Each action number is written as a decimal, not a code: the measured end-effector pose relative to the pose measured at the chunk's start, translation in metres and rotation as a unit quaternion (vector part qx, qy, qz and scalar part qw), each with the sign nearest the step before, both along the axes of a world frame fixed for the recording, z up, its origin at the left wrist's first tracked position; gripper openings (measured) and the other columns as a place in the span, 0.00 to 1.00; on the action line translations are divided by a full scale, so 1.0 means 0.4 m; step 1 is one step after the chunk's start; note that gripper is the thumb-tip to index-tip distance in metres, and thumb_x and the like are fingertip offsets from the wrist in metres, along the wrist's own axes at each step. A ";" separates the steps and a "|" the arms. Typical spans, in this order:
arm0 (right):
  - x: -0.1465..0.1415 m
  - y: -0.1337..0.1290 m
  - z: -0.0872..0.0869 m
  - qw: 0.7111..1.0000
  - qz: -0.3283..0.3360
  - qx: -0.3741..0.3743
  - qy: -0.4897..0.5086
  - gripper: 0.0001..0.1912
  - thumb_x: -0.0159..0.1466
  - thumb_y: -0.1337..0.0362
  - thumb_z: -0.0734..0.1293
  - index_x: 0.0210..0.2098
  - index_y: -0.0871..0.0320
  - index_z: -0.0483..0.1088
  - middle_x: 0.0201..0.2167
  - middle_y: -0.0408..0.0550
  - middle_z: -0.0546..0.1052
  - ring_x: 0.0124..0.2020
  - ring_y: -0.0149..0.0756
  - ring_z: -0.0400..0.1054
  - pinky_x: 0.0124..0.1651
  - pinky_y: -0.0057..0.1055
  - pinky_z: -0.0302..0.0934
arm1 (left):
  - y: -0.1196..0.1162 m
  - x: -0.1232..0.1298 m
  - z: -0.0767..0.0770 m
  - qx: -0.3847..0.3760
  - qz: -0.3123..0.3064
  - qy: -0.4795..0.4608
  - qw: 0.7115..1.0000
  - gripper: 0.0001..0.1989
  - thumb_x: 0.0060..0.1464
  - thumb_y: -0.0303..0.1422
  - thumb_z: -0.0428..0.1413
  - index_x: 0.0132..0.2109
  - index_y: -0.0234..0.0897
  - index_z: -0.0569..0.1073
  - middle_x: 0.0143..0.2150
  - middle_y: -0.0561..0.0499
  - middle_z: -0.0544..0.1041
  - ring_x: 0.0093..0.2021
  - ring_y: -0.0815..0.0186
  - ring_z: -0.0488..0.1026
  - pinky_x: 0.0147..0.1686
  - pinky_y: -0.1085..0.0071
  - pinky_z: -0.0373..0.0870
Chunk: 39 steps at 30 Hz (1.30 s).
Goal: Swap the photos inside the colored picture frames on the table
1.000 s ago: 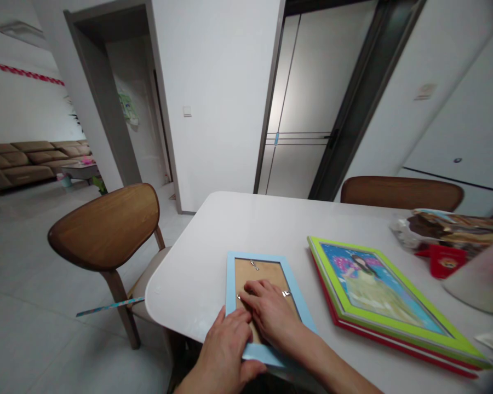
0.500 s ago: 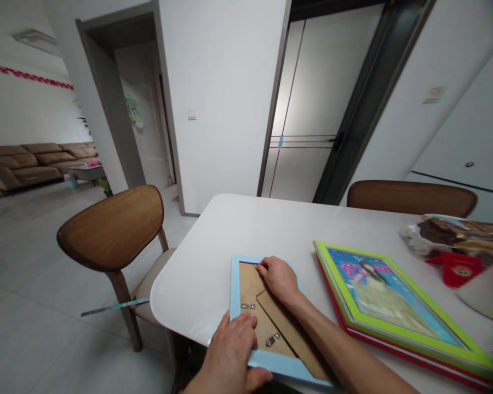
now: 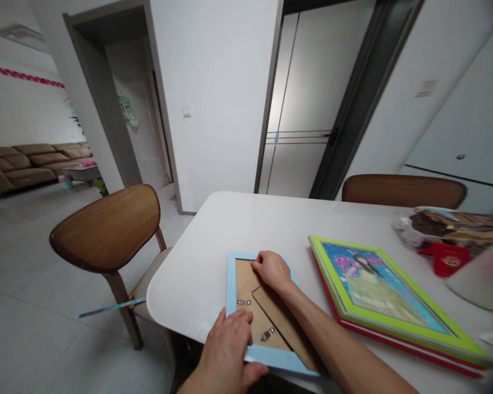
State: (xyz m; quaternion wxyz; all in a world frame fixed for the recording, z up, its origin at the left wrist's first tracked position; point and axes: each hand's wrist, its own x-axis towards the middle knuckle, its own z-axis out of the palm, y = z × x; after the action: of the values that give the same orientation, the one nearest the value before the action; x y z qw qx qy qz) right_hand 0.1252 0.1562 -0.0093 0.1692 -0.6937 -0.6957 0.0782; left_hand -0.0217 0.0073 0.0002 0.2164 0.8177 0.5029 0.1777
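A light-blue picture frame lies face down at the table's near edge, its brown backing board showing. A folded-looking brown stand flap runs along the board, partly under my right forearm. My left hand is closed around the frame's near left corner, fingers over the board and thumb at the near rail. With its fingertips pinched, my right hand is at the far rail on a small metal clip, mostly hidden. Metal hanger plates and a metal clasp sit on the board.
To the right, a green-framed picture rests on a red frame. Beyond it are a plastic-wrapped bundle, a red packet and a pale rounded object. Wooden chairs stand at the white table.
The view has shifted slightly, moving everything a little left and up. Both hands keep their places on the blue frame, the right fingertips still pinched at the far rail.
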 end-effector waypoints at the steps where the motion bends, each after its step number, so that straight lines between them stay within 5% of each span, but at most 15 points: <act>1: -0.002 0.007 0.002 1.000 -0.006 -0.002 0.002 0.09 0.53 0.63 0.60 0.26 0.58 0.71 0.27 0.50 0.75 0.29 0.34 0.66 0.27 0.27 0.52 | 0.000 0.000 0.002 -0.001 0.001 0.000 1.000 0.22 0.37 0.32 0.62 0.42 0.35 0.66 0.53 0.45 0.65 0.54 0.59 0.58 0.55 0.56 0.46; 7: -0.006 -0.027 0.038 0.998 0.053 0.007 0.024 0.13 0.56 0.62 0.57 0.28 0.60 0.71 0.27 0.51 0.74 0.29 0.34 0.66 0.29 0.27 0.54 | 0.002 -0.007 -0.008 0.016 0.007 -0.020 1.000 0.20 0.36 0.35 0.62 0.39 0.37 0.67 0.52 0.48 0.66 0.52 0.61 0.60 0.55 0.58 0.47; 11: 0.021 -0.166 0.057 0.982 0.181 0.028 0.042 0.12 0.58 0.64 0.56 0.34 0.55 0.71 0.36 0.46 0.72 0.39 0.31 0.63 0.41 0.26 0.54 | 0.007 -0.015 -0.013 0.020 0.000 -0.028 0.999 0.16 0.38 0.36 0.61 0.36 0.38 0.68 0.51 0.49 0.66 0.52 0.62 0.60 0.55 0.59 0.47; 14: 0.050 -0.276 0.065 0.942 0.331 0.027 0.038 0.12 0.57 0.67 0.56 0.32 0.52 0.71 0.33 0.45 0.70 0.38 0.33 0.61 0.42 0.31 0.54 | 0.013 -0.020 -0.011 0.025 -0.003 -0.029 0.999 0.15 0.39 0.34 0.60 0.37 0.38 0.67 0.52 0.49 0.66 0.53 0.62 0.60 0.55 0.59 0.47; 17: 0.065 -0.336 0.071 0.926 0.375 0.027 0.019 0.13 0.56 0.70 0.56 0.33 0.51 0.70 0.33 0.46 0.69 0.37 0.36 0.59 0.40 0.35 0.54 | 0.017 -0.023 -0.007 0.028 -0.009 -0.026 0.999 0.14 0.40 0.33 0.59 0.37 0.38 0.67 0.52 0.49 0.66 0.53 0.62 0.59 0.54 0.59 0.48; 23: 0.082 -0.334 0.045 0.932 0.344 0.073 0.089 0.15 0.57 0.68 0.56 0.40 0.51 0.68 0.40 0.48 0.69 0.42 0.36 0.61 0.43 0.36 0.58 | 0.011 -0.008 -0.005 0.039 -0.010 -0.001 0.999 0.18 0.35 0.34 0.62 0.36 0.38 0.66 0.53 0.46 0.64 0.54 0.59 0.57 0.55 0.53 0.44; 28: 0.157 -0.312 -0.003 0.940 0.096 0.125 0.302 0.17 0.56 0.59 0.58 0.44 0.54 0.66 0.47 0.52 0.67 0.47 0.39 0.61 0.49 0.38 0.56 | 0.013 -0.003 0.004 0.037 -0.011 -0.023 0.999 0.15 0.36 0.29 0.60 0.34 0.36 0.65 0.51 0.43 0.66 0.54 0.56 0.58 0.54 0.50 0.41; 30: 0.174 -0.316 -0.012 0.898 0.002 0.098 0.429 0.19 0.55 0.56 0.58 0.45 0.55 0.65 0.47 0.52 0.68 0.46 0.40 0.62 0.47 0.38 0.57 | 0.015 -0.002 0.015 0.045 0.003 -0.083 0.996 0.12 0.38 0.29 0.58 0.33 0.37 0.65 0.50 0.43 0.67 0.52 0.55 0.60 0.54 0.49 0.43; 33: 0.145 -0.334 -0.014 0.774 -0.033 0.003 0.633 0.22 0.53 0.53 0.61 0.45 0.56 0.65 0.44 0.53 0.70 0.42 0.40 0.66 0.43 0.36 0.60 | 0.014 0.031 0.030 0.043 0.038 -0.268 0.962 0.08 0.44 0.35 0.55 0.30 0.38 0.64 0.48 0.43 0.68 0.50 0.54 0.62 0.50 0.52 0.53; 37: 0.061 -0.348 0.021 0.561 -0.016 -0.095 0.822 0.22 0.52 0.54 0.63 0.45 0.56 0.65 0.36 0.51 0.75 0.34 0.38 0.69 0.37 0.35 0.62 | 0.002 0.141 0.050 -0.051 0.035 -0.562 0.824 0.17 0.44 0.48 0.53 0.30 0.38 0.64 0.50 0.42 0.66 0.49 0.52 0.63 0.46 0.59 0.61; 39: 0.055 -0.345 0.058 0.501 -0.017 -0.050 0.864 0.22 0.51 0.58 0.66 0.45 0.54 0.64 0.35 0.47 0.76 0.35 0.36 0.69 0.37 0.32 0.62 | -0.002 0.197 0.078 -0.090 0.028 -0.633 0.768 0.21 0.39 0.49 0.57 0.34 0.38 0.65 0.51 0.41 0.65 0.50 0.52 0.63 0.46 0.61 0.61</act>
State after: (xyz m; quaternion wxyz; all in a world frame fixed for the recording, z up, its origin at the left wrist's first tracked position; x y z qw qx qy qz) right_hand 0.1473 0.0180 0.0140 0.6523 -0.2999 -0.1869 0.6705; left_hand 0.0570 0.0066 0.0316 0.5533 0.4822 0.2887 0.6148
